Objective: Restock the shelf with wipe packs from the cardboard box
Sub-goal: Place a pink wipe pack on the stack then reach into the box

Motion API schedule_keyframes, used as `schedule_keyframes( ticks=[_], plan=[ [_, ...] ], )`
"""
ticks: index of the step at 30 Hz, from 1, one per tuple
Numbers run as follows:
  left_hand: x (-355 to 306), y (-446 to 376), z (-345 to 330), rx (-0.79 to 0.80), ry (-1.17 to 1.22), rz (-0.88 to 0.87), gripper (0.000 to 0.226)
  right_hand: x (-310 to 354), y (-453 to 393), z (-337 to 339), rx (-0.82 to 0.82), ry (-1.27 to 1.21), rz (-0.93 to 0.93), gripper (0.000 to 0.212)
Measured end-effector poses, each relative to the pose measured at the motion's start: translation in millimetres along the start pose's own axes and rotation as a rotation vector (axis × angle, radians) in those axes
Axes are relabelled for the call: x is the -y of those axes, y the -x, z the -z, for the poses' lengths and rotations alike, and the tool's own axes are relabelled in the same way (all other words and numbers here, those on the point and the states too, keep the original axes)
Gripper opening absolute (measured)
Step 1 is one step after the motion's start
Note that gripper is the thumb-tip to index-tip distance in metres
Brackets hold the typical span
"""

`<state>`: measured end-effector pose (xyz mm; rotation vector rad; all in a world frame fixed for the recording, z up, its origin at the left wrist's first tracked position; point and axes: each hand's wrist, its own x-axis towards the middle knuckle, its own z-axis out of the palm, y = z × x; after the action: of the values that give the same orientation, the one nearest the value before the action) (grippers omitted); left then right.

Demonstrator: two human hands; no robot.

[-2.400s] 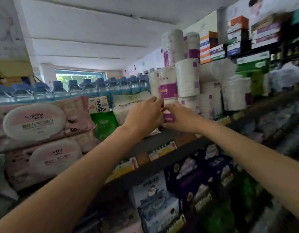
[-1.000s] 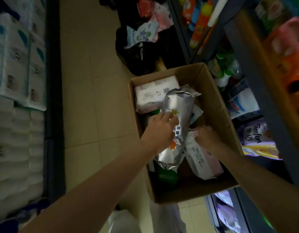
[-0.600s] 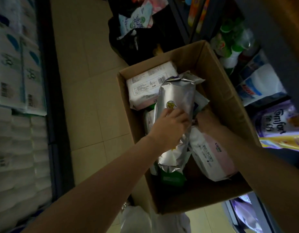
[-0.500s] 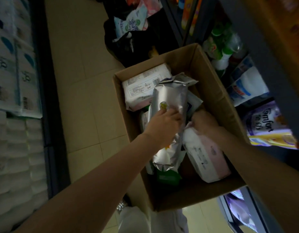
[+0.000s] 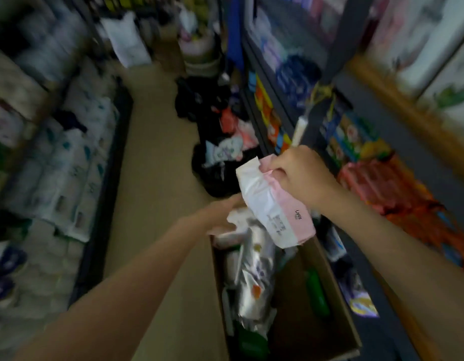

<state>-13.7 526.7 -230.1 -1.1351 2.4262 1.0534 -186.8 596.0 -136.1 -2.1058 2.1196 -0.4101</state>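
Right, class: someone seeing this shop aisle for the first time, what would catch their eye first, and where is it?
First, the pink and white wipe pack at the centre, gripped at its top end by the right hand above the open cardboard box. Next, the left hand, blurred, reaching to the box's far end, where a silver pouch lies inside. Bright orange packs fill the shelf on the right.
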Motion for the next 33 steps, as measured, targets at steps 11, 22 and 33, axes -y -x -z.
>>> schedule_keyframes(
  ticks=[11, 22, 33],
  plan=[
    [48.7, 249.3, 193.6, -0.867, 0.686, -0.206, 0.115, 291.2, -83.5, 193.6, -0.555, -0.423, 0.616, 0.012],
    [101.9, 626.9, 297.0, -1.900, -0.815, 0.247, 0.087, 545.0, -77.0, 244.0, -0.371, -0.921, 0.771, 0.034],
    [143.8, 826.8, 266.0, -2.075, -0.704, 0.331, 0.091, 767.7, -12.4, 223.9, -0.027, -1.496, 1.215, 0.111]
  ],
)
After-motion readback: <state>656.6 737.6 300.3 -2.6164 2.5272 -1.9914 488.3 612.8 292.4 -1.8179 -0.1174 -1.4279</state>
